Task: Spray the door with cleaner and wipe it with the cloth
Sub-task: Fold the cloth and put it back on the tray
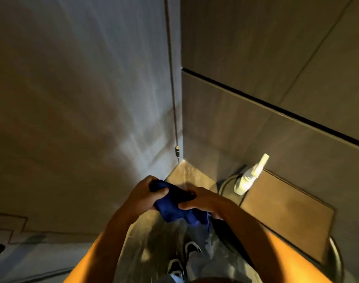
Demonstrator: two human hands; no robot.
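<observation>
A blue cloth (174,211) is bunched between both hands at lower centre. My left hand (148,190) grips its upper left end and my right hand (203,201) grips its right side, with part of the cloth hanging below. The door (82,109), a large grey-brown panel with pale streaks, fills the left half of the view, just beyond my hands. A white spray bottle (250,176) stands upright to the right, on a brown box top, untouched by either hand.
A tiled wall (276,78) with a dark horizontal groove meets the door at the hinge edge (173,99). A brown box (286,211) and a round metal stand sit at right. My shoes (184,256) are on the narrow floor below.
</observation>
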